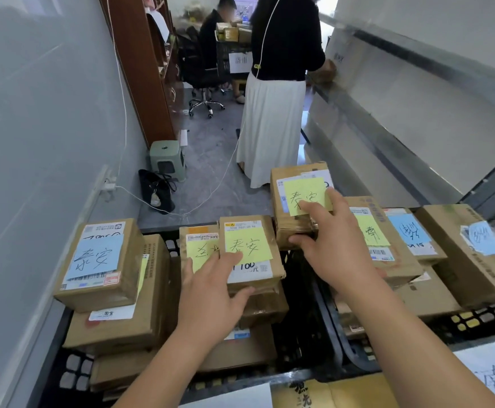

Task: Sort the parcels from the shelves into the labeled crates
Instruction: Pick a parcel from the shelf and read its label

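My left hand [213,293] grips the near edge of a small cardboard parcel with a yellow note [249,248], which rests on the parcels stacked in the left black crate [75,369]. My right hand [328,240] holds a second yellow-noted parcel [296,201] above the gap between the two crates, thumb under its near side and fingers on its top. Another yellow-noted parcel [199,248] lies just left of the first one. A parcel with a blue note [99,260] tops the stack at the crate's left.
The right black crate [481,319] holds parcels with yellow [372,231] and blue notes [411,231]. A person in a white skirt [272,128] stands ahead at the metal shelves [417,119]. Another person [216,39] sits at a desk. A green stool [166,157] and a black bag [158,189] stand on the floor.
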A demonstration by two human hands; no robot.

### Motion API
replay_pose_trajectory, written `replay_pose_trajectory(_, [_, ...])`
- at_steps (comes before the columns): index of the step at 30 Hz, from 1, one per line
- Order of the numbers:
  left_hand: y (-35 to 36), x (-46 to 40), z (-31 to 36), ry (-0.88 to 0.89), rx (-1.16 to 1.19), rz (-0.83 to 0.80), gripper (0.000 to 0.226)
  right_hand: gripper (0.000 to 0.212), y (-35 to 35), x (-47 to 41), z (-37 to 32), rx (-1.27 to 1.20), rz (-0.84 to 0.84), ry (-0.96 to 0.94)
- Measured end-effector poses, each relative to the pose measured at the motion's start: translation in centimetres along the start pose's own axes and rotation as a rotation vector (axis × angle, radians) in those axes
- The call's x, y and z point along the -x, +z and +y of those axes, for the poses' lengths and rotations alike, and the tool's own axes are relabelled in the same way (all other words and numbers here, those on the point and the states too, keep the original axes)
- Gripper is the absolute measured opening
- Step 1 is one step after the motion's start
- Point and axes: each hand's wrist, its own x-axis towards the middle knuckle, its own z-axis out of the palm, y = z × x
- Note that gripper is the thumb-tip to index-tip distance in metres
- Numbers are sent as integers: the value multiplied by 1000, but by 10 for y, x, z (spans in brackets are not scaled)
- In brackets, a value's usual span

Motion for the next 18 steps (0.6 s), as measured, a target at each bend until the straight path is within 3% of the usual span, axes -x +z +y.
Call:
replay_pose_trajectory(7, [18, -16, 10, 41, -127, -6, 57, 64, -16, -6, 4, 53, 42, 17])
replay_pose_trajectory(18, [53, -6, -5, -7, -371, -167, 52, 66, -10, 9, 7, 26, 31, -58])
